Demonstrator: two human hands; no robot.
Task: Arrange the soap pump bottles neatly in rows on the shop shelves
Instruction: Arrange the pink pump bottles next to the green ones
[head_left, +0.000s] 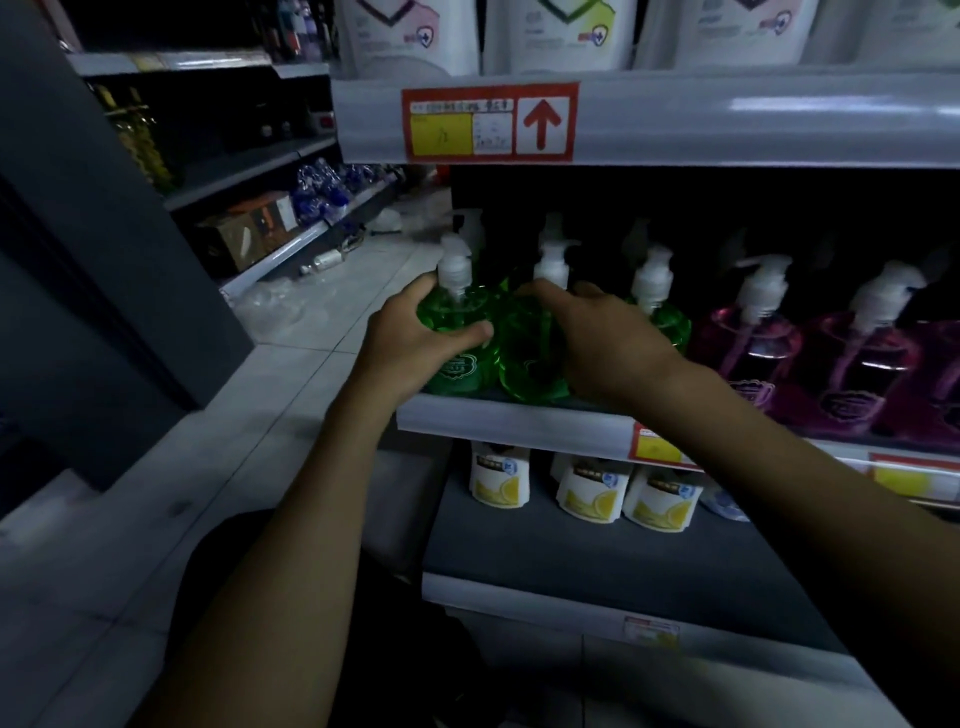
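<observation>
Three green soap pump bottles with white pumps stand at the left end of the middle shelf (519, 423). My left hand (410, 343) grips the leftmost green bottle (460, 364) around its shoulder. My right hand (597, 343) holds the second green bottle (524, 358), fingers curled over its top by the pump. The third green bottle (667, 317) stands just right of my right hand. Further right stand two pink pump bottles (753, 353) in the front row. More pumps show dimly behind in the dark.
White refill pouches (561, 31) fill the shelf above, whose edge carries a red arrow price label (491, 122). Lemon-labelled white bottles (589, 488) lie on the lower shelf. A tiled aisle floor (291, 364) with scattered litter runs left, past another shelving unit (249, 171).
</observation>
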